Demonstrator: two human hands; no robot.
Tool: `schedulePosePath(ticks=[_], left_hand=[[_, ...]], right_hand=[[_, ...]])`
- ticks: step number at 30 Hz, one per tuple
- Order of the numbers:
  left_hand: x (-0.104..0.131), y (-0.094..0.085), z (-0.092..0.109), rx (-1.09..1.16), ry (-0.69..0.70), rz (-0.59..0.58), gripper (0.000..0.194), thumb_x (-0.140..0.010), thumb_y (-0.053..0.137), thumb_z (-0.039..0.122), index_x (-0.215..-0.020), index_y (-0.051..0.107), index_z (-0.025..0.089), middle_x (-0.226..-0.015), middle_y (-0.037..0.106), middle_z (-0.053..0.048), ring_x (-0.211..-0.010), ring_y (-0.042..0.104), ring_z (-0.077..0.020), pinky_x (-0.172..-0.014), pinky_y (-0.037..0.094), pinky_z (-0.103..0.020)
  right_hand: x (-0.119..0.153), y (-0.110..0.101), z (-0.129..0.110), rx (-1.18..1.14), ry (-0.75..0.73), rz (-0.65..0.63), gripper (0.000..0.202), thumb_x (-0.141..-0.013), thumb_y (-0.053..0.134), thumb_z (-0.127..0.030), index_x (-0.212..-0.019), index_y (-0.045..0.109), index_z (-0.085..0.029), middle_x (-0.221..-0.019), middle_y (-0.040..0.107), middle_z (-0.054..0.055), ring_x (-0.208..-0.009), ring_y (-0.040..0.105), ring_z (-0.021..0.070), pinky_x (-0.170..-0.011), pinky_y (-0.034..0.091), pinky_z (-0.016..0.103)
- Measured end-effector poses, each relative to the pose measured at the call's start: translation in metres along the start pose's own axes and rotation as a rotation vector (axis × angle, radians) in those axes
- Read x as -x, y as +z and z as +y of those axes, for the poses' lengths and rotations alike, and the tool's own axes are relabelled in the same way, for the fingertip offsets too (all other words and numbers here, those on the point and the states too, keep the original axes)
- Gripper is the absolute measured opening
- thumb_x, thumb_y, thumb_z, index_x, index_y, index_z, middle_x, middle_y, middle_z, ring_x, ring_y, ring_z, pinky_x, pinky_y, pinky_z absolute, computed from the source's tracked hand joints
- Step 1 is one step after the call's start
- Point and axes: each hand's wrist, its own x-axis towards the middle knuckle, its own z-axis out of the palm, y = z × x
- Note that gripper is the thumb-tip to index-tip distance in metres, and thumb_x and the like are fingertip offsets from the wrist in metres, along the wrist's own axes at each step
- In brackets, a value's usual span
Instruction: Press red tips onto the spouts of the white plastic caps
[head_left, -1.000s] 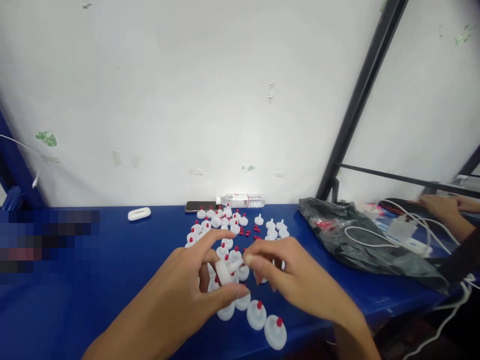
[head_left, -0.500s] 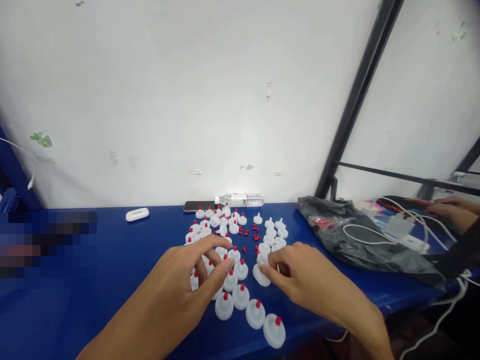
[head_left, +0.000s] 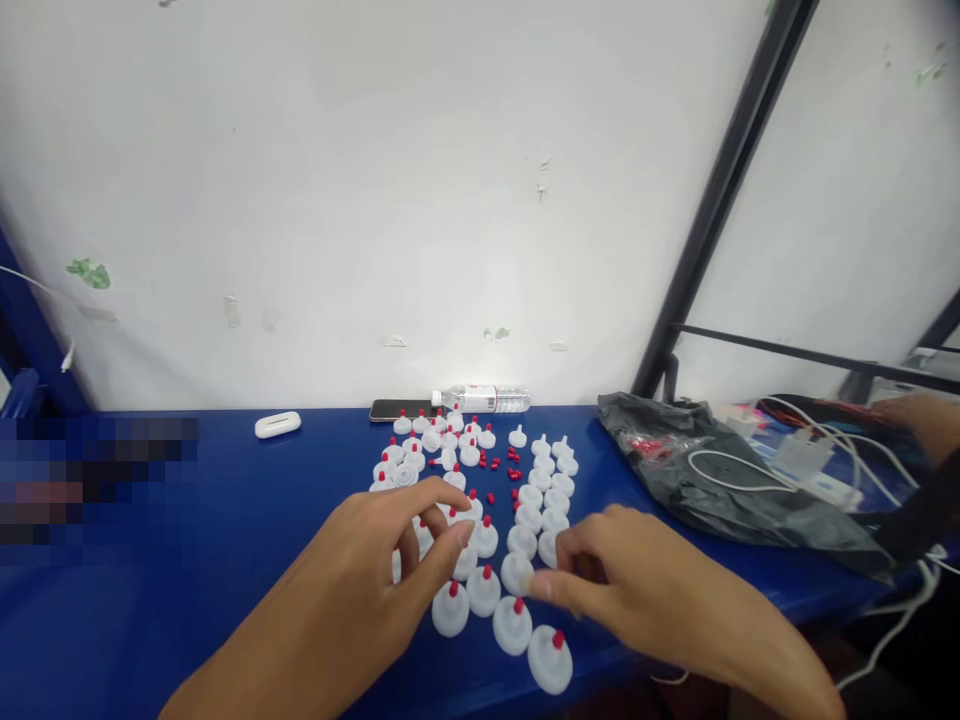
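My left hand [head_left: 375,570] reaches over white squeeze-bottle nozzle lids with red tips [head_left: 484,590], its thumb and index fingertip apart with a gap between. Several of these lids are hidden beneath it. My right hand [head_left: 622,575] is beside two columns of plain white nozzle lids without red tips [head_left: 529,497]. Its thumb lies at the edge of the nearest plain lid [head_left: 516,573], and its curled fingers are at another lid [head_left: 550,548]. Thumb and fingers stand apart, with nothing seen gripped. Small loose red caps [head_left: 514,475] lie between the two groups.
A clear bottle [head_left: 514,400] and a dark phone [head_left: 401,410] lie by the wall. A white oval case [head_left: 277,425] sits on the left of the blue table [head_left: 225,510]. At right are a dark plastic bag [head_left: 720,510], cables, and another person's hand [head_left: 919,415].
My right hand has drawn slightly nearer and right, its thumb and fingers parting, uncovering plain lids. My left hand stays nearly in place. The other person's hand has shifted.
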Motion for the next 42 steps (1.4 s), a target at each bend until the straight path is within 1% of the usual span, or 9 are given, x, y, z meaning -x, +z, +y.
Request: schedulePosePath(ticks=[3, 7, 13, 17, 24, 28, 35, 38, 42], left_hand=[[0.0, -0.002, 0.001, 0.006, -0.003, -0.008, 0.039, -0.097, 0.046, 0.054, -0.113, 0.068, 0.027, -0.067, 0.065, 0.004, -0.057, 0.051, -0.0142, -0.054, 0.035, -0.025], [0.0, -0.004, 0.003, 0.006, 0.003, -0.04, 0.036, -0.097, 0.046, 0.054, -0.106, 0.069, 0.028, -0.068, 0.066, 0.005, -0.057, 0.052, -0.0135, -0.055, 0.036, -0.025], [0.0, 0.006, 0.002, 0.021, 0.078, -0.059, 0.035, -0.097, 0.047, 0.053, -0.11, 0.068, 0.029, -0.085, 0.072, 0.003, -0.066, 0.061, -0.0145, -0.063, 0.042, -0.026], [0.003, 0.021, 0.002, 0.039, 0.145, -0.051, 0.045, -0.087, 0.063, 0.058, -0.122, 0.064, 0.03, -0.101, 0.071, 0.001, -0.072, 0.062, -0.0165, -0.071, 0.043, -0.029], [0.0, 0.021, 0.014, 0.102, 0.19, -0.102, 0.021, -0.089, 0.064, 0.037, -0.077, 0.067, 0.02, -0.071, 0.064, 0.003, -0.062, 0.051, -0.0123, -0.055, 0.033, -0.023], [0.005, 0.008, 0.023, 0.367, 0.076, -0.312, 0.02, -0.085, 0.062, 0.033, -0.072, 0.066, 0.018, -0.059, 0.054, 0.005, -0.054, 0.046, -0.0089, -0.05, 0.031, -0.02], [0.001, 0.005, -0.001, 0.742, 0.068, -0.727, 0.054, -0.081, 0.058, 0.069, -0.071, 0.067, 0.016, -0.048, 0.039, 0.006, -0.04, 0.027, -0.0066, -0.036, 0.018, -0.019], [-0.003, 0.01, 0.001, 0.646, 0.066, -0.613, 0.044, -0.083, 0.056, 0.057, -0.065, 0.063, 0.018, -0.048, 0.043, 0.004, -0.042, 0.034, -0.0084, -0.038, 0.022, -0.02], [0.0, 0.009, 0.019, 0.294, 0.048, -0.199, 0.024, -0.079, 0.056, 0.029, -0.058, 0.049, 0.02, -0.049, 0.04, 0.006, -0.044, 0.036, -0.0081, -0.045, 0.024, -0.022]], right_hand=[[0.008, 0.001, -0.006, -0.032, 0.04, -0.083, 0.034, -0.075, 0.076, -0.06, -0.07, 0.073, -0.026, -0.068, 0.07, -0.003, -0.059, 0.056, 0.0133, -0.053, 0.025, 0.026], [0.008, 0.006, -0.012, 0.073, 0.038, -0.087, 0.016, -0.08, 0.076, -0.04, -0.071, 0.074, -0.027, -0.069, 0.071, -0.002, -0.06, 0.058, 0.0149, -0.056, 0.025, 0.027], [0.009, 0.0, -0.002, 0.112, -0.013, 0.082, 0.043, -0.101, 0.047, -0.044, -0.068, 0.063, -0.022, -0.065, 0.066, 0.001, -0.055, 0.052, 0.0149, -0.057, 0.023, 0.03], [0.004, 0.001, -0.019, -0.055, -0.109, 0.274, 0.045, -0.103, 0.043, -0.046, -0.069, 0.059, -0.021, -0.063, 0.063, 0.001, -0.056, 0.051, 0.0143, -0.057, 0.024, 0.03], [-0.008, 0.006, -0.046, -0.446, -0.257, 0.271, 0.048, -0.104, 0.043, -0.043, -0.064, 0.049, -0.018, -0.056, 0.05, -0.005, -0.053, 0.04, 0.0087, -0.053, 0.027, 0.024], [-0.004, 0.003, -0.038, -0.567, -0.345, 0.154, 0.049, -0.103, 0.046, -0.043, -0.063, 0.056, -0.017, -0.056, 0.052, -0.004, -0.055, 0.043, 0.0085, -0.054, 0.031, 0.021], [0.011, 0.001, -0.046, -0.555, -0.369, 0.159, 0.052, -0.101, 0.049, -0.049, -0.06, 0.05, -0.017, -0.058, 0.048, -0.003, -0.058, 0.041, 0.009, -0.055, 0.033, 0.02], [0.003, 0.004, -0.047, -0.555, -0.389, 0.205, 0.05, -0.102, 0.048, -0.044, -0.059, 0.044, -0.017, -0.056, 0.041, -0.005, -0.054, 0.035, 0.0076, -0.053, 0.029, 0.021], [-0.015, 0.011, -0.045, -0.577, -0.396, 0.271, 0.046, -0.101, 0.05, -0.036, -0.06, 0.043, -0.018, -0.054, 0.037, -0.006, -0.051, 0.033, 0.0068, -0.05, 0.025, 0.022]])
